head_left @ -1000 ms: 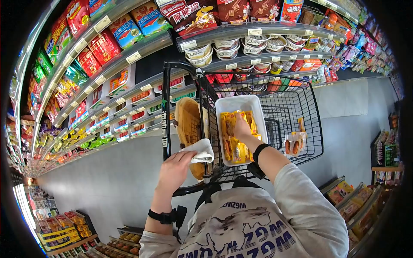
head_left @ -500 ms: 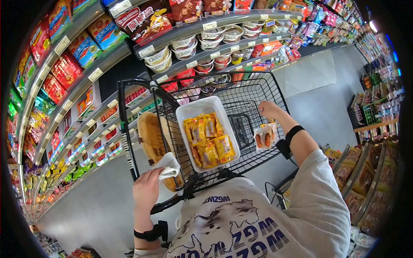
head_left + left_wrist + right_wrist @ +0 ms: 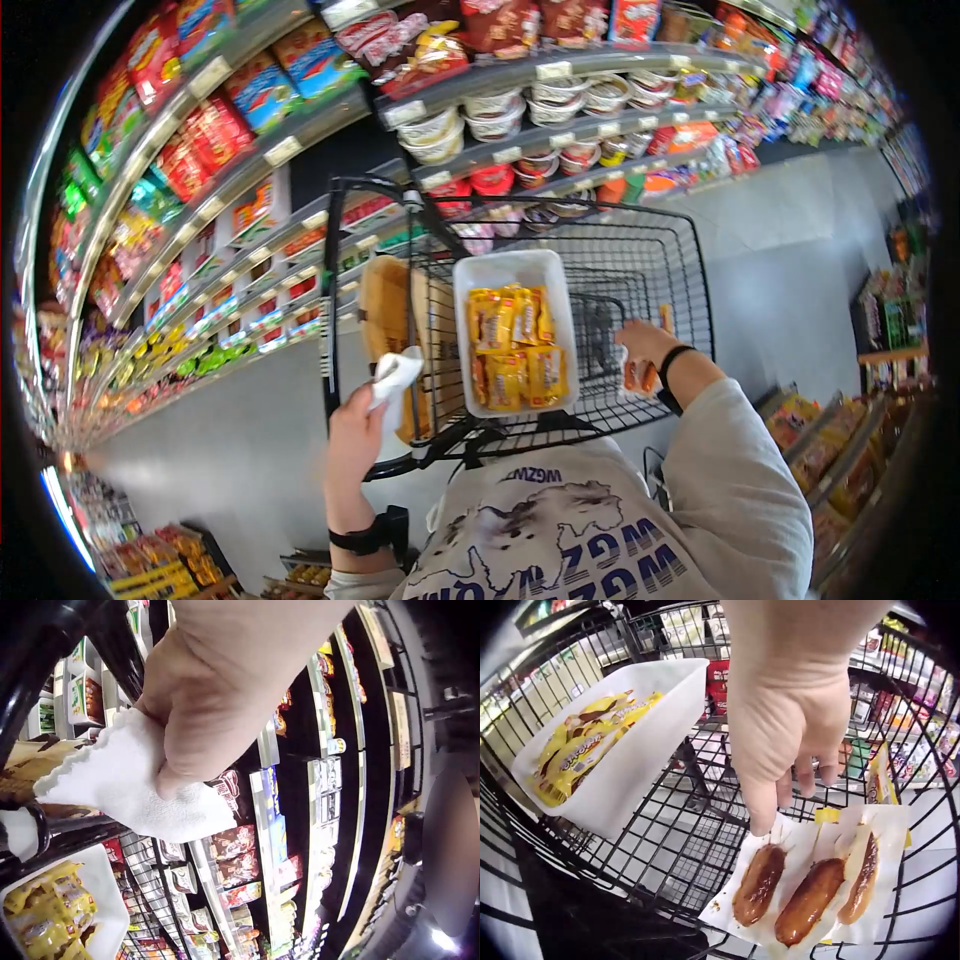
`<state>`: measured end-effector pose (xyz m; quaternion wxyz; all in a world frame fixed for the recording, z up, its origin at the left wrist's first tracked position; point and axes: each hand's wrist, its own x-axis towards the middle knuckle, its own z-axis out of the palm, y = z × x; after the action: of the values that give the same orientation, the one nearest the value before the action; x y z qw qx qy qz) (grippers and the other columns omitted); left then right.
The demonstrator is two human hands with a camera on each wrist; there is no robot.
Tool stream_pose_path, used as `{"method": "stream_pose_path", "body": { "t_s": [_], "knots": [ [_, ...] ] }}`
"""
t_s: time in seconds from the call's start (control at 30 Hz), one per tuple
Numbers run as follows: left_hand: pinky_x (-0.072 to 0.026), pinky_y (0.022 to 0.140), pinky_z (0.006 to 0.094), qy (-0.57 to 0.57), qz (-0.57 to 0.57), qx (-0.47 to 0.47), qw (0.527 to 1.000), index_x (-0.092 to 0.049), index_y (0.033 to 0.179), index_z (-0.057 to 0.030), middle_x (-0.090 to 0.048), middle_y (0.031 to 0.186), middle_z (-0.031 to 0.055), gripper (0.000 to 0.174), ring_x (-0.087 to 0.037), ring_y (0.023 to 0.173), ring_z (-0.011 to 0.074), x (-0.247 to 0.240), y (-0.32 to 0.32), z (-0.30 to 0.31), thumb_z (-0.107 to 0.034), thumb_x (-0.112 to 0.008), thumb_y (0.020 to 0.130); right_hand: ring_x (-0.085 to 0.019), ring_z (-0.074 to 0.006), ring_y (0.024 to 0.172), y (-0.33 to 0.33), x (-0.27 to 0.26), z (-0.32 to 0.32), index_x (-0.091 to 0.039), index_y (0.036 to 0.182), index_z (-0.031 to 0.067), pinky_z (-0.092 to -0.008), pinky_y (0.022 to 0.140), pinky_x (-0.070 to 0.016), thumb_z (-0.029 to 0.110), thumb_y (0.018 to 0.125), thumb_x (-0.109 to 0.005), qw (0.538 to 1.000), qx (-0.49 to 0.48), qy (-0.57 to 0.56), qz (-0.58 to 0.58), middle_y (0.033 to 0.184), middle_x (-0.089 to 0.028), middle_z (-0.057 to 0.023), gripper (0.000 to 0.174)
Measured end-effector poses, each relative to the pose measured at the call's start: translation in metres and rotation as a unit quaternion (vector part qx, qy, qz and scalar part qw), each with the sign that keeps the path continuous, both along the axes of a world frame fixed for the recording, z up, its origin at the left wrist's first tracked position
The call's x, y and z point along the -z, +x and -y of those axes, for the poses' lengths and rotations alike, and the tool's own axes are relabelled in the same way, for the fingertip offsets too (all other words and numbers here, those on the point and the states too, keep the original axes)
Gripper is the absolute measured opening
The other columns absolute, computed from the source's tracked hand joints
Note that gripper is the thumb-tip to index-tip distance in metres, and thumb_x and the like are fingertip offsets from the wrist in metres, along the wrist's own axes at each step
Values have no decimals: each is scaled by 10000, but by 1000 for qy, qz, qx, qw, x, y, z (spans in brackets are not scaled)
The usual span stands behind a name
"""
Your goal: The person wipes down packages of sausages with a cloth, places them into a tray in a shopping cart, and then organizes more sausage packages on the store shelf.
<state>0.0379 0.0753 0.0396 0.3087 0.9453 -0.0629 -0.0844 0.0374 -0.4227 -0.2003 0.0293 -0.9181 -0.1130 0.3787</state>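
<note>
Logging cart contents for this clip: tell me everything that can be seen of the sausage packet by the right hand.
The sausage packet is a flat pack of clear film on a white backing, with yellow trim at its edges. It holds three glossy brown sausages side by side. It rests against the mesh of the black wire cart, on the basket's right side, apart from the white tray. The right hand is over it, fingertips at its upper edge; whether they pinch it cannot be told.

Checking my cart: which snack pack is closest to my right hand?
The clear sausage pack, three brown sausages in it, just beneath your right hand. The yellow packets lie apart in the white tub.
</note>
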Motion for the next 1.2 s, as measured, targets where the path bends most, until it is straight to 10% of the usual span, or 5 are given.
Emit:
{"method": "stream_pose_path", "body": {
  "t_s": [0.4, 0.8, 0.93, 1.1, 1.2],
  "knots": [
    [-462, 634, 434, -69, 37, 49, 996, -517, 942, -11, -591, 839, 198, 125, -578, 771, 402, -17, 0, 26, -85, -567, 854, -608, -286, 965, 6, 0, -2, -679, 969, 81, -389, 800, -502, 98, 692, -707, 986, -120, -75, -86, 945, -659, -115, 279],
    [-490, 637, 427, -138, 63, 13, 988, -531, 1058, -29, -617, 836, 219, 214, -609, 751, 394, -39, 20, 45, -143, -566, 880, -602, -247, 998, 42, -173, 4, -565, 1124, 72, -339, 796, -499, 238, 790, -608, 948, 234, 214, 25, 1018, -614, -149, 375],
    [-505, 622, 341, -169, 134, -60, 975, -558, 1133, -4, -645, 791, 189, 267, -661, 701, 295, -50, 33, 70, -122, -553, 894, -547, -231, 1127, 44, -251, -90, -482, 1274, 38, -388, 896, -477, 236, 905, -516, 619, 439, 646, -81, 1206, -561, -107, 420],
    [-376, 1003, 419, -212, 284, 15, 935, -462, 1310, -66, -447, 1337, 207, 481, -433, 1226, 397, -64, 46, 105, 22, -524, 840, -493, -234, 1195, 45, -291, -184, -453, 1312, 59, -442, 946, -437, 255, 943, -454, 529, 424, 723, -133, 1298, -499, -92, 418],
    [-269, 1077, 476, -79, 214, 183, 956, -405, 1372, -126, -315, 1449, 152, 532, -273, 1345, 367, -59, 38, 129, -93, -538, 858, -450, -238, 1234, 45, -278, -213, -391, 1345, 69, -404, 963, -438, 287, 978, -385, 368, 439, 803, -166, 1335, -461, -109, 428]
  ]
}}
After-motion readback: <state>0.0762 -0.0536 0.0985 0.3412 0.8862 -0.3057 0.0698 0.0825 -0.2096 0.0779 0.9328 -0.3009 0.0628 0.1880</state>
